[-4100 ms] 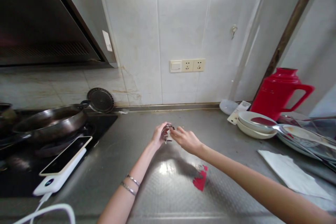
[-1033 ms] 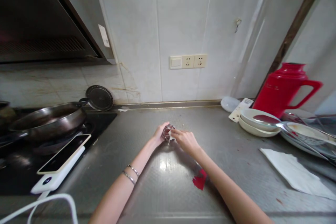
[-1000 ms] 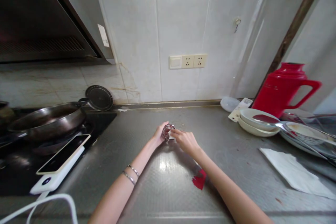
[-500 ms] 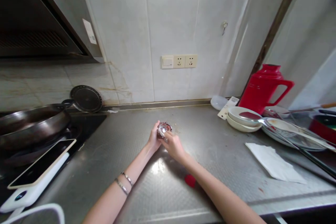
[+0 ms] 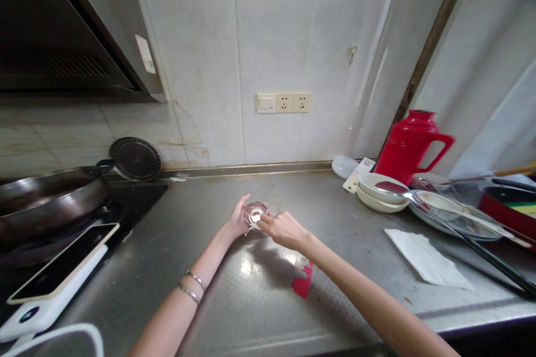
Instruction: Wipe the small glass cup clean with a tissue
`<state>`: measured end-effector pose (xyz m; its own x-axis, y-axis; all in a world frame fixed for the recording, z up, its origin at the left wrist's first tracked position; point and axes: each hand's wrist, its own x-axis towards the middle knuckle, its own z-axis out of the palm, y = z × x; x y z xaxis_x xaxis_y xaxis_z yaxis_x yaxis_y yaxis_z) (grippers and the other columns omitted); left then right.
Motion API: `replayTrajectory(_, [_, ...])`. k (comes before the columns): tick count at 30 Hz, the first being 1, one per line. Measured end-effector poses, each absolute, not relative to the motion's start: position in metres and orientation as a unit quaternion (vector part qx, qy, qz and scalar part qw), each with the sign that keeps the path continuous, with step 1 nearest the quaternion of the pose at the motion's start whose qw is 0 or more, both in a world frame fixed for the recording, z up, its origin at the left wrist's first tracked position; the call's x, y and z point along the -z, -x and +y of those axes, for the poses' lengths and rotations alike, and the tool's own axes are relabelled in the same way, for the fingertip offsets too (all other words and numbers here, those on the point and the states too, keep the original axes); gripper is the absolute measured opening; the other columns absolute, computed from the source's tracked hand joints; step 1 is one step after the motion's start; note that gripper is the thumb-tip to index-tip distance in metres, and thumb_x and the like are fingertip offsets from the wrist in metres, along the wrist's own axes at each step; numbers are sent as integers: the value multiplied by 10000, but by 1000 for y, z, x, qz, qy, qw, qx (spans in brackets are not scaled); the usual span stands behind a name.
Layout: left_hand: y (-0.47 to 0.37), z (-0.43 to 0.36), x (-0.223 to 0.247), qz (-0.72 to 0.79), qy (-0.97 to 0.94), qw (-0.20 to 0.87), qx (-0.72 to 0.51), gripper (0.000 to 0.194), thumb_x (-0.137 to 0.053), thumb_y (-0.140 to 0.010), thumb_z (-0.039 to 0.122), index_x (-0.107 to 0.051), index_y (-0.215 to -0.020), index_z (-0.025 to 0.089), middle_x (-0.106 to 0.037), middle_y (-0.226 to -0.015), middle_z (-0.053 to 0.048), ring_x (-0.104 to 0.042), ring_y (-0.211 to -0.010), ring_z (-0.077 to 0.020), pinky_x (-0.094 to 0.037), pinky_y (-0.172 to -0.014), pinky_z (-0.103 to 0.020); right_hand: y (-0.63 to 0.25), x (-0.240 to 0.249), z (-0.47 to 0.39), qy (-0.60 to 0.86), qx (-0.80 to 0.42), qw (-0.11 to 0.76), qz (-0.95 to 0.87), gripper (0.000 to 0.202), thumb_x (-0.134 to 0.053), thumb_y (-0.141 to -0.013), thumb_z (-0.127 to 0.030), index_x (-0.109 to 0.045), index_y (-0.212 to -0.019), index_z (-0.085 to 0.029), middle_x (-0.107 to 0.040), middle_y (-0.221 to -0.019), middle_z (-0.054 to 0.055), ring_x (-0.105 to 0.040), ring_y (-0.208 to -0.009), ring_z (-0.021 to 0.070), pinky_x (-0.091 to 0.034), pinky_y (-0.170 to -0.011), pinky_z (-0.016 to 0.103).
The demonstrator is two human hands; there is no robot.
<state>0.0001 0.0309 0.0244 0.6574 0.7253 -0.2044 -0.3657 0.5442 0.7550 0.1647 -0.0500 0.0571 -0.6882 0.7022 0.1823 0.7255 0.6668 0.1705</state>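
The left hand (image 5: 239, 220) curls its fingers round a shiny cup (image 5: 253, 210), raised over the table (image 5: 209, 290) — the right hand (image 5: 285, 229) pinches a white scrap (image 5: 253, 227) at its near rim. A red patch (image 5: 302, 282) lies closer — apart from both hands.

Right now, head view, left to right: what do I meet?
Metal pan, black disc, left hand, small shiny vessel, right hand, small whitish dish, red jug, red container at the right edge.
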Motion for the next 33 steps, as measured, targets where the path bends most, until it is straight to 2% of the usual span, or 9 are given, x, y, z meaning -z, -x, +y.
replayTrajectory(6, [-5,27,-24,272,-328,831,-358,395,-463,-849,373,-683,-948,60,-720,-719,-130,-655,-559,-188,-473,-515,-253,-175,-68,-40,335,135,12,-933,229,-331,-953,-133,-541,-1037,-168,-630,-1013,87,-615,-767,145,-432,-623,247])
replayTrajectory(10, [-8,30,-20,290,-318,799,-421,332,-501,-831,330,-684,-914,66,-721,-721,-121,-611,-471,-131,-361,-370,-181,-176,-63,-39,374,138,18,-917,227,-370,-924,-101,-523,-1072,-180,-604,-1087,92,-627,-780,142,-438,-632,244])
replayTrajectory(13, [-10,29,-19,279,-311,788,-452,303,-508,-820,326,-678,-890,85,-723,-750,-119,-628,-515,-137,-343,-361,-172,-172,-56,-41,424,131,36,-895,259,-410,-887,-82,-511,-1090,-206,-575,-1164,82,-633,-849,166,-446,-623,240])
replayTrajectory(15, [-11,28,-19,271,-309,776,-478,283,-518,-807,324,-672,-856,92,-720,-748,-117,-654,-581,-162,-401,-416,-190,-166,-50,-43,456,113,52,-881,275,-414,-872,-85,-515,-1093,-216,-572,-1178,74,-637,-864,178,-450,-616,239])
replayTrajectory(20, [-17,23,-18,256,-295,755,-527,254,-531,-768,331,-650,-801,109,-703,-697,-91,-661,-630,-194,-492,-598,-273,-144,-34,-48,513,30,143,-846,309,-418,-839,-110,-539,-1103,-216,-593,-1149,67,-644,-811,175,-459,-639,251])
replayTrajectory(24, [-18,23,-14,247,-275,740,-562,256,-542,-741,345,-640,-778,112,-690,-678,-72,-648,-624,-183,-482,-618,-269,-127,-24,-48,525,-49,254,-811,354,-449,-764,-72,-584,-1063,-206,-609,-1122,68,-619,-885,170,-452,-716,233])
replayTrajectory(28, [-18,23,-11,243,-271,726,-583,264,-511,-746,343,-638,-749,112,-679,-647,-62,-632,-596,-176,-467,-597,-265,-116,-19,-45,502,-118,360,-778,279,-447,-726,-65,-630,-906,-177,-647,-986,63,-595,-820,161,-445,-701,222])
replayTrajectory(30, [-18,22,-11,245,-273,724,-584,272,-508,-749,350,-636,-743,110,-672,-634,-61,-622,-576,-175,-456,-579,-265,-113,-17,-43,491,-149,393,-763,276,-444,-716,-63,-631,-885,-175,-658,-913,45,-587,-791,158,-443,-690,221])
replayTrajectory(33, [-17,22,-12,254,-262,723,-587,266,-514,-747,352,-631,-747,112,-672,-641,-65,-623,-583,-179,-450,-583,-267,-112,-12,-40,482,-196,412,-748,316,-447,-706,-65,-621,-946,-175,-666,-914,28,-584,-749,148,-443,-663,215])
